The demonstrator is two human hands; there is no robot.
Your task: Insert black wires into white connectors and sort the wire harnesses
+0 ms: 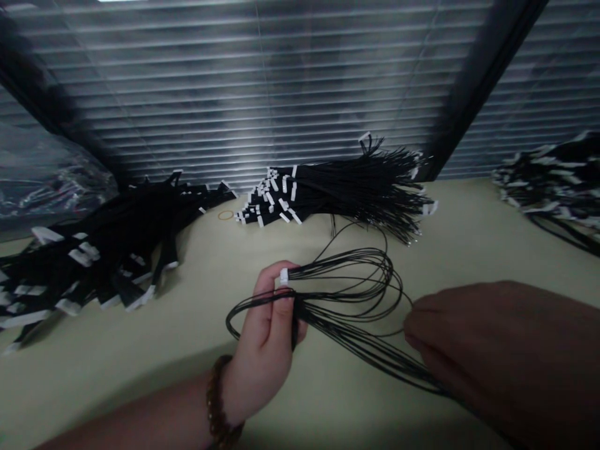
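Note:
My left hand [267,337], with a beaded bracelet at the wrist, is closed around a bundle of thin black wires [356,337]. A small white connector [284,277] sits between its thumb and index finger. The wires loop out to the right of the fingers, and one loop bends round to the left of the hand. At the right, my right hand [501,350] is closed with its fingertips pinching a single black wire of the bundle. The rest of the bundle runs down under that hand, where it is hidden.
Black cables with white connectors lie in piles at the left [140,231], the centre back [347,187] and the right [553,181]. A rubber band [225,215] and a plastic bag [51,175] are on the pale table [197,312]. Window blinds [262,81] stand behind.

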